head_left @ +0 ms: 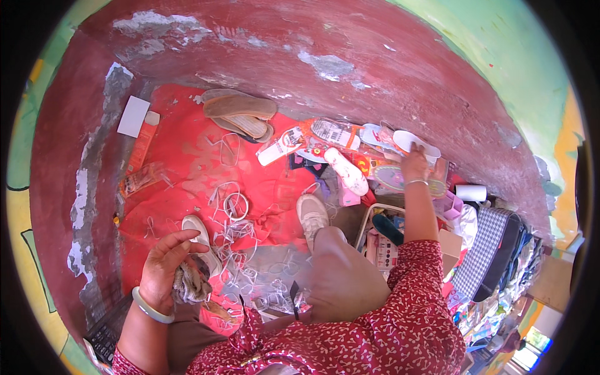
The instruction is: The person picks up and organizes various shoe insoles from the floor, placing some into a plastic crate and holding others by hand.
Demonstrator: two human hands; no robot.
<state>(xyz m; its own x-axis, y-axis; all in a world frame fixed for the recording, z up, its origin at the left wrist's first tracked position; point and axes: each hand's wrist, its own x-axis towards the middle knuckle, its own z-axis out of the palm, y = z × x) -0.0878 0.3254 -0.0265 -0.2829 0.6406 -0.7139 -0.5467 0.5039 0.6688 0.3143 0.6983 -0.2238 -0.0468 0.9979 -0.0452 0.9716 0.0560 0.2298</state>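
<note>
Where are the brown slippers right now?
In the head view, the brown slippers lie above and left of centre, at the edge of the red sheet beside the dark red wall, left of the packaged insoles.

A rumpled red sheet (181, 165) covers much of the floor (281, 257), whose bare grey surface shows low in the centre of the frame. A pair of brown slippers (240, 111) lies on the sheet near its upper edge, one overlapping the other. At the upper left are a white card (134, 116) and an orange strip (142, 147), with a clear packet (142, 179) just below. Loose white string (239, 234) is tangled across the centre, spilling from the sheet onto the grey floor, with a white ring (236, 206) at its top. Right of the slippers, packaged insoles (335, 134) lie in an overlapping row, a white insole (405, 139) at its right end.
</note>
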